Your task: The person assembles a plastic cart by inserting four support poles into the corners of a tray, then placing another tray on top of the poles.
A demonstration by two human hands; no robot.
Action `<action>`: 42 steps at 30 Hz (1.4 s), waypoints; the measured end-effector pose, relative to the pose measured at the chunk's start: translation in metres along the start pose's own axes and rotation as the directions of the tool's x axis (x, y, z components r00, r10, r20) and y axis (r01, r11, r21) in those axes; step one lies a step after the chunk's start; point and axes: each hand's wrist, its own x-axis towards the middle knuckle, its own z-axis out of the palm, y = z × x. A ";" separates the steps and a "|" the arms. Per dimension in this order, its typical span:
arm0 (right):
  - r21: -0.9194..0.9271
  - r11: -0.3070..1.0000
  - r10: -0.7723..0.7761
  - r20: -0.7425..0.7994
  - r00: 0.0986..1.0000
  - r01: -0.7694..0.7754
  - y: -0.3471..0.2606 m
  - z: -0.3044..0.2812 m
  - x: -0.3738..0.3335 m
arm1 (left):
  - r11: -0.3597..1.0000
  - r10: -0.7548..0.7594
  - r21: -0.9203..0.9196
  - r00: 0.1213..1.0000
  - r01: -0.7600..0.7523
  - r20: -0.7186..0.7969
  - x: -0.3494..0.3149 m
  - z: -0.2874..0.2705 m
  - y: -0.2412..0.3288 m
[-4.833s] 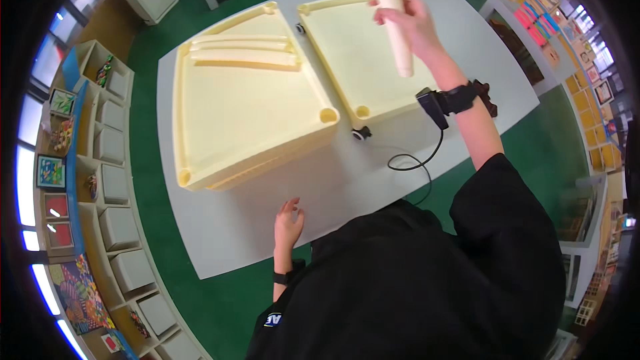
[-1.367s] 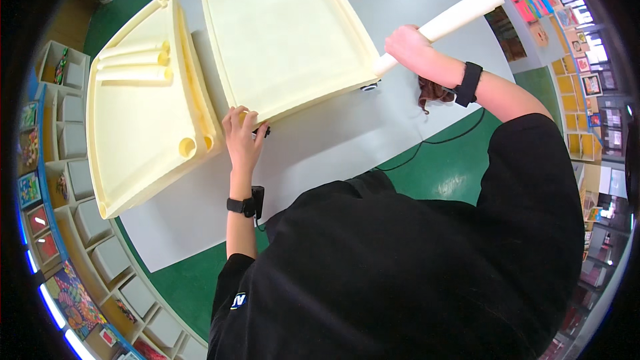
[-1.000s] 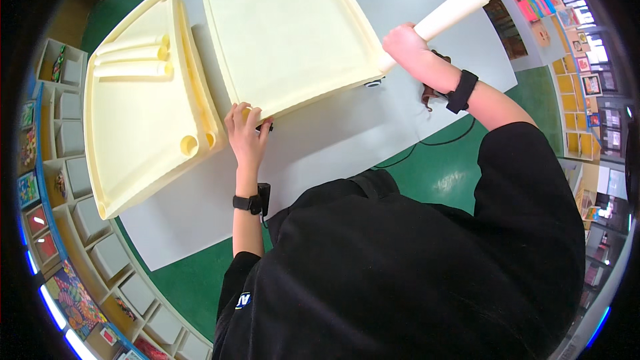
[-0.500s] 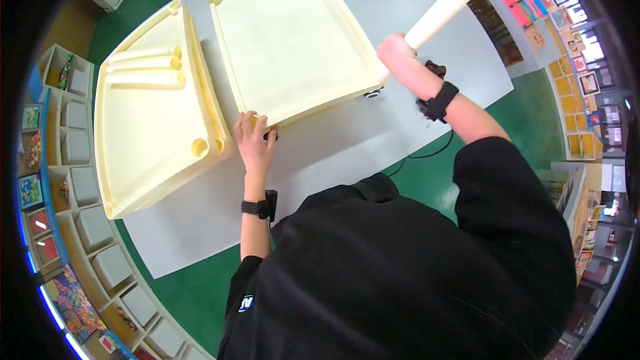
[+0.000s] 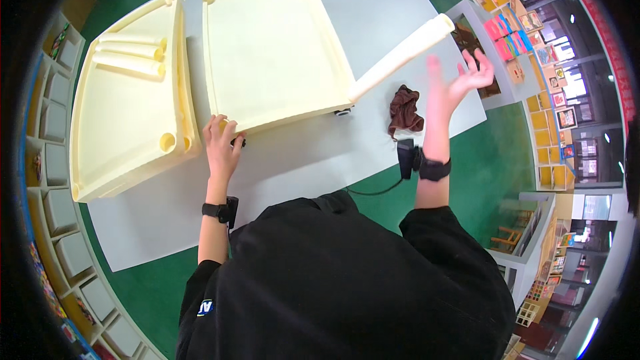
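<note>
Left hand (image 5: 222,147) bent over near left corner of tray (image 5: 277,53), thumb by black caster (image 5: 239,142); whether it pinches, cannot tell. Brown cloth (image 5: 405,110) on grey table (image 5: 300,160), right of tray. Right hand (image 5: 463,83) raised, fingers spread, apart from tube (image 5: 403,57). Tube stands at tray's near right corner, slanting outward in view. Left: second tray (image 5: 127,107), three tubes (image 5: 130,50) lying on its far half.

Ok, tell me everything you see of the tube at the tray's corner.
The tube is pale cream, long, round and plastic-looking, its free end hollow. Its other end meets the near right corner of the tray; from there it slants up to the right in the picture. How deep it sits is unclear. The open right hand is apart from it.
</note>
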 end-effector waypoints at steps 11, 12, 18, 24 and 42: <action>0.641 0.608 0.358 0.306 0.882 -0.469 -0.012 0.044 0.034 | 1.000 0.017 0.004 1.000 -0.017 0.001 0.004 0.003 0.003; 0.642 0.604 0.360 0.309 0.880 -0.472 -0.011 0.048 0.033 | 1.000 0.014 0.009 1.000 -0.014 0.002 0.004 0.002 0.002; 0.543 0.617 0.518 0.265 0.813 -0.570 -0.008 0.055 0.036 | 1.000 -0.014 -0.016 1.000 0.013 -0.005 0.003 0.004 0.003; 0.595 0.512 0.460 0.419 0.783 -0.619 0.001 0.048 0.036 | 1.000 -0.014 -0.026 1.000 0.014 -0.021 0.000 0.005 -0.002; 0.632 0.171 -0.471 0.726 0.500 -0.756 0.064 0.058 0.059 | 1.000 0.004 -0.029 0.998 -0.006 -0.062 -0.003 0.013 -0.002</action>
